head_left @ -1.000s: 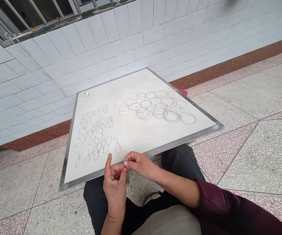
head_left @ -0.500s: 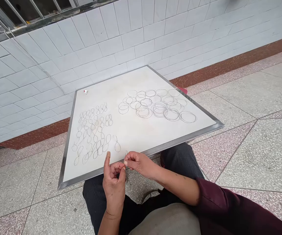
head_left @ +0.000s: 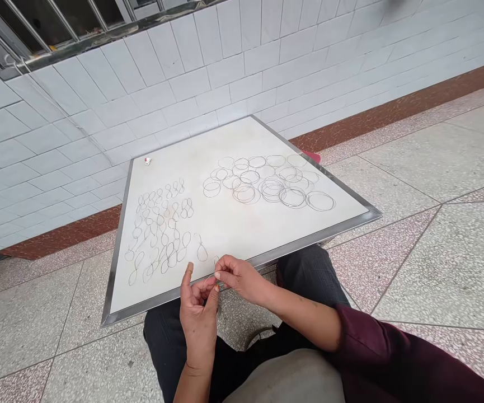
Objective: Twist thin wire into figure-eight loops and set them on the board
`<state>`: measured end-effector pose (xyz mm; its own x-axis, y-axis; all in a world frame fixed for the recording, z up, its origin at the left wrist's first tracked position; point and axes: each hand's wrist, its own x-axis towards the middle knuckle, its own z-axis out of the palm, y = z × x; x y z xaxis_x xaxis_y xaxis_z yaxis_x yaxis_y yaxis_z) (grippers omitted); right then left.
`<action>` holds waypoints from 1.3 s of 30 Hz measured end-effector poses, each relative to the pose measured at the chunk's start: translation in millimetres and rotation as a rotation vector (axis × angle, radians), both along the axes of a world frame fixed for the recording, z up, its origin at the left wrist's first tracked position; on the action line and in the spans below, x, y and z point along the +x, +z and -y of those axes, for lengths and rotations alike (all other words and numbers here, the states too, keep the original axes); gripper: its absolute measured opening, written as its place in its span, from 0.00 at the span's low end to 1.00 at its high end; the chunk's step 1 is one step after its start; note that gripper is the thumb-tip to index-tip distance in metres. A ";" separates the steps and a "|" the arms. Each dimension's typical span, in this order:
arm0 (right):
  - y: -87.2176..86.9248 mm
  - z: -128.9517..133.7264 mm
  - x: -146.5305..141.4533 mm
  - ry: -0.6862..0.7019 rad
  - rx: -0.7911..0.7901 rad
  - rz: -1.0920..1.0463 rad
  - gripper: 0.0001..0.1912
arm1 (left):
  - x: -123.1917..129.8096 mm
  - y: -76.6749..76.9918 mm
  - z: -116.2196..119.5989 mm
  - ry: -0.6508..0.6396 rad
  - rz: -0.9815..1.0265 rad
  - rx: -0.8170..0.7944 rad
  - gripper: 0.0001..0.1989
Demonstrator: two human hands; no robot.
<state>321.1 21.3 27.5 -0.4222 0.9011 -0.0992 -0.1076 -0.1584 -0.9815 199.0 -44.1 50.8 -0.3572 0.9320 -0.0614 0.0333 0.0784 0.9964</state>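
Note:
Thumb and fingers of my left hand (head_left: 200, 313) pinch a thin wire at the near edge of the white board, with one finger pointing up. My right hand (head_left: 237, 278) meets it there, fingertips pinched on the same wire. A small loop of this wire (head_left: 216, 261) stands up beside my right fingertips; the rest is mostly hidden by the fingers. Just beyond lies a twisted wire piece (head_left: 202, 253). Several figure-eight wire loops (head_left: 169, 249) spread over the board's left part. Several round wire rings (head_left: 294, 197) overlap on its right part.
The white board (head_left: 183, 159) has a metal rim and rests above my knees. A small white and red object (head_left: 147, 161) lies at its far left corner. Behind it rises a tiled wall (head_left: 225, 73) with a barred window (head_left: 57, 22). Speckled tiles cover the floor (head_left: 435, 268).
The view has shifted slightly. Both hands remain together at the board's near edge, still on the wire, with my left hand slightly further right in the picture.

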 end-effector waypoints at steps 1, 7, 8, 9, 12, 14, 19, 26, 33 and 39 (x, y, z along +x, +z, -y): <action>-1.0 -0.3 0.1 -0.005 0.017 0.012 0.05 | -0.2 -0.6 0.3 -0.004 -0.016 0.005 0.40; -4.5 -1.0 -2.0 -0.037 -0.006 -0.022 0.04 | -0.1 -7.4 1.3 -0.008 -0.117 0.027 0.37; -4.6 -0.6 -2.7 -0.046 -0.027 -0.051 0.04 | 0.4 -8.2 1.5 -0.003 -0.123 0.033 0.36; -4.4 -0.2 -3.3 -0.055 -0.047 -0.079 0.05 | 1.0 -8.9 1.7 0.002 -0.128 0.042 0.36; -3.1 0.9 -4.2 -0.076 -0.102 -0.159 0.07 | 2.9 -10.7 2.0 0.011 -0.143 0.064 0.34; -2.0 1.1 -4.3 -0.084 -0.131 -0.199 0.09 | 4.2 -12.0 1.9 0.024 -0.154 0.077 0.34; -0.2 1.3 -4.7 -0.078 -0.167 -0.247 0.12 | 6.1 -16.6 2.3 0.075 -0.225 0.078 0.35; -1.7 -0.3 -5.3 -0.076 -0.188 -0.282 0.13 | 6.0 -18.2 0.9 0.083 -0.215 0.051 0.36; -4.9 -7.0 -0.4 -0.104 -0.099 -0.216 0.11 | 5.9 -17.8 -1.5 -0.019 0.060 0.028 0.36; -2.8 -5.9 2.6 -0.138 -0.151 -0.254 0.12 | 7.5 -20.3 -2.2 -0.019 0.123 0.018 0.34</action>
